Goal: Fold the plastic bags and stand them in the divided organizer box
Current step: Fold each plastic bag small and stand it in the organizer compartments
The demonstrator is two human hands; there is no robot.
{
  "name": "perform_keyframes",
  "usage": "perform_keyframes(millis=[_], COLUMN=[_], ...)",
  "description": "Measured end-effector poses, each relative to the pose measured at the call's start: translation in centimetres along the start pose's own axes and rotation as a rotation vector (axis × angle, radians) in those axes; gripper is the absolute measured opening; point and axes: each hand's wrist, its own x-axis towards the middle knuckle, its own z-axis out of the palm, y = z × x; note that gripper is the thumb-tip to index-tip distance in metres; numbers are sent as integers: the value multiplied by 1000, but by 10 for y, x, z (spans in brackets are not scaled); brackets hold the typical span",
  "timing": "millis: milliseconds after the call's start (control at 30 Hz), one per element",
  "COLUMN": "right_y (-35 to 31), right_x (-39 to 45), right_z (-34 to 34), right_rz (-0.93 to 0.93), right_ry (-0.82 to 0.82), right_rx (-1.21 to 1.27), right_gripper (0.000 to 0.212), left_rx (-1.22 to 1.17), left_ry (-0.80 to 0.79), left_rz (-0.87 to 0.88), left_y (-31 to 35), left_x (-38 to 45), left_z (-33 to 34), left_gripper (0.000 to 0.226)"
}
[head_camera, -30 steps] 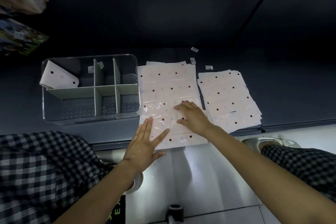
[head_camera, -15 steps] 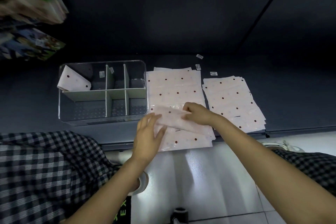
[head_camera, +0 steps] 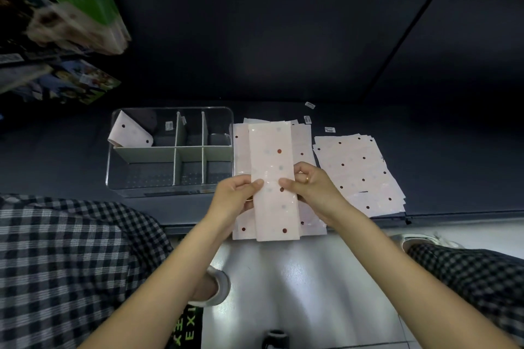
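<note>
A pink dotted plastic bag (head_camera: 273,156), folded into a long narrow strip, is held upright above a flat bag (head_camera: 302,144) lying on the dark shelf. My left hand (head_camera: 235,195) pinches the strip's left edge and my right hand (head_camera: 310,187) pinches its right edge, thumbs on the front. The clear divided organizer box (head_camera: 170,188) stands to the left, with one folded bag (head_camera: 129,133) leaning in its back-left compartment. A stack of flat dotted bags (head_camera: 358,170) lies to the right.
The dark shelf (head_camera: 453,167) ends at a front edge just under my hands, with pale floor below. Small labels (head_camera: 309,105) lie behind the bags. Packaged goods (head_camera: 65,22) hang at the upper left. My checked trouser legs flank the floor space.
The bag that both hands pressed flat on the shelf has been folded into a narrow strip, lifted and turned lengthwise. Both hands now pinch its edges.
</note>
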Motion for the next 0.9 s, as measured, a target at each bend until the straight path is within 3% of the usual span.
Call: perform_keyframes(millis=[200,367,467,600,733,833,900], right_y=[-8,-9,-9,-10,-10,-13,-18], right_x=[-11,-16,-19,-19,-20,-23,-24], right_z=[-8,-5,-1,4,3,0,0], right_rz=[-82,-124,-194,-265,-291,-291,-330], right_ry=[25,83,122,182,184,137,156], right_rx=[-39,-32,-80,-96,-104,-156,-274], right_gripper=[11,34,38,44,38,38,42], left_rx=[44,58,44,-57,15,-9,141], left_ry=[-52,-98,-85,-69,-44,71,152], left_rz=[23,89,97,11,-61,16,173], left_y=[12,22,25,23,15,15,16], left_x=[-3,-6,-7,-7,-8,-8,-6], left_z=[-12,-15,-17,-15,-8,-6,-9], left_gripper=[10,24,31,17,20,12,16])
